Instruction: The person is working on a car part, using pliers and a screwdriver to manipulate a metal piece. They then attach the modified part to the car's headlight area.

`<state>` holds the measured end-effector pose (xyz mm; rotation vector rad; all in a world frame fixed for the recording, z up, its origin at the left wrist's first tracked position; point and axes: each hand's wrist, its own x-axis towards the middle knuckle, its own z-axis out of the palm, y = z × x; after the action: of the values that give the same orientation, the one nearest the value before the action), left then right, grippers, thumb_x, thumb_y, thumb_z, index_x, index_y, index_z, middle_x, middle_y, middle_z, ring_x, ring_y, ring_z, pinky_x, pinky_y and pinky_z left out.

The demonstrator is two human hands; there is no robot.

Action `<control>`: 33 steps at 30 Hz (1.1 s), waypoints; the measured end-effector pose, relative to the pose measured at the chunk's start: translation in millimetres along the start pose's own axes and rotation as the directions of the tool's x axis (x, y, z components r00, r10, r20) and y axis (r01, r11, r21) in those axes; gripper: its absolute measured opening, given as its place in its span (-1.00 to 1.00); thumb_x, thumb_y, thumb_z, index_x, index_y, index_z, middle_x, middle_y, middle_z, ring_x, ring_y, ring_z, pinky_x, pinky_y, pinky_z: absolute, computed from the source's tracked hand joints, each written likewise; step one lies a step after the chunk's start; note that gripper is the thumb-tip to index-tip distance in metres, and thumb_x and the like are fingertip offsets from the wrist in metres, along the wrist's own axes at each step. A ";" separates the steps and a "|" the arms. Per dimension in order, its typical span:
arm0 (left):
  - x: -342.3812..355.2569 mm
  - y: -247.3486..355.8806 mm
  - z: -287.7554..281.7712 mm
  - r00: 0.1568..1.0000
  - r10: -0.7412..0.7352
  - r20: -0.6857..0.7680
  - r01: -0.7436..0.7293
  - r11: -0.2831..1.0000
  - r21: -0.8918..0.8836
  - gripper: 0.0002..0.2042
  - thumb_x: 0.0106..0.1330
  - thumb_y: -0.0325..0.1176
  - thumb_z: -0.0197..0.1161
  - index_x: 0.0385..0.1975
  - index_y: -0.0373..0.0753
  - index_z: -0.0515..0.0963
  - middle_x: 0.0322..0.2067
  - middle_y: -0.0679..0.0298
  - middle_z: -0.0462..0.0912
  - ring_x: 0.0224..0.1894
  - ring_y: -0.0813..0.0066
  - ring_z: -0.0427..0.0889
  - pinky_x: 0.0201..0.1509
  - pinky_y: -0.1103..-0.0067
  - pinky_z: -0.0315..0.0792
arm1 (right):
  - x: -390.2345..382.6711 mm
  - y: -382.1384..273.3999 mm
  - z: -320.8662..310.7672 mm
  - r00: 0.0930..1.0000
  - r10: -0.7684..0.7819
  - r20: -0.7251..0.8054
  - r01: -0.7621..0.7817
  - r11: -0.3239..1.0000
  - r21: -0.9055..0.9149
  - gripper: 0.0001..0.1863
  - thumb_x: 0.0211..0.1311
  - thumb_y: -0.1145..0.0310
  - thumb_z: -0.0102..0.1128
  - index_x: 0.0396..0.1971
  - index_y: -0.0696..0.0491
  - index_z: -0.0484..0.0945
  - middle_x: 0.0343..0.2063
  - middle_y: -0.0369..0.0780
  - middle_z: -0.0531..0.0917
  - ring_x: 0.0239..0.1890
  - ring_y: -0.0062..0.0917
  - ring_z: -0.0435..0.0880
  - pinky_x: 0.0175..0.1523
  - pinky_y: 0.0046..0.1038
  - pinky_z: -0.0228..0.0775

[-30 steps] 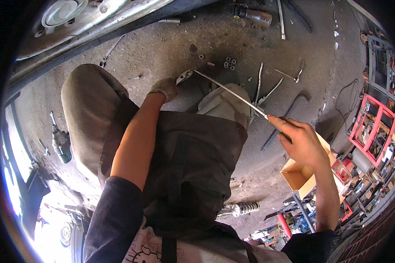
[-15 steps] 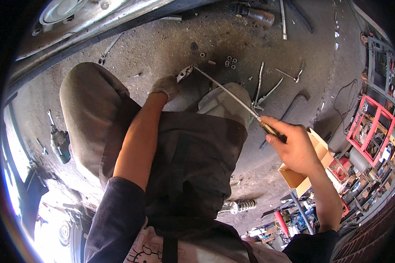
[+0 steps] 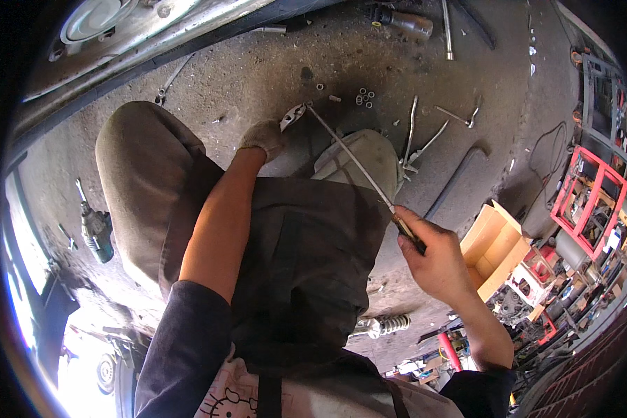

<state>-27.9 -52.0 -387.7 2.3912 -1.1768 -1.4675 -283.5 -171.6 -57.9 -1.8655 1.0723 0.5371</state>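
Note:
My left hand (image 3: 263,138), in a pale work glove, is closed on a pair of pliers (image 3: 293,117) just above the floor. Whatever small piece sits at the plier jaws is too small to make out. In my bare right hand (image 3: 435,259) is the handle of a long screwdriver (image 3: 354,160). Its thin shaft slants up and left across my knee, and the tip meets or nearly meets the plier jaws. Beyond the jaws lie a single nut (image 3: 320,87), a short metal sleeve (image 3: 335,98) and a cluster of several nuts (image 3: 360,99).
Right of my knee lie long-handled pliers (image 3: 412,132), a ratchet (image 3: 473,113) and a dark bent bar (image 3: 454,182). An open cardboard box (image 3: 494,244) stands at the right, near a red frame (image 3: 589,202). A power drill (image 3: 96,233) rests at the left.
My right hand has swung left and down with the screwdriver handle, so the shaft stands steeper. Its tip stays by the pliers. My left hand has hardly moved.

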 end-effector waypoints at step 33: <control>-120.6 129.2 -110.5 0.974 0.109 -0.200 -0.170 0.932 -0.321 -0.61 0.33 -0.02 0.28 -0.19 -0.29 0.68 -0.39 -0.15 0.67 -0.23 -0.16 0.66 -0.16 0.24 0.49 | -137.7 50.6 -44.4 0.968 -0.033 -0.249 0.017 0.998 -0.063 -0.38 0.16 0.60 0.25 0.27 -0.04 0.45 -0.19 -0.07 0.68 -0.17 -0.15 0.69 -0.06 -0.30 0.52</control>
<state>-40.9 -95.6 -184.2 2.1098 -0.9452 -1.2605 -402.1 -158.1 38.4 -2.0368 1.2054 0.3279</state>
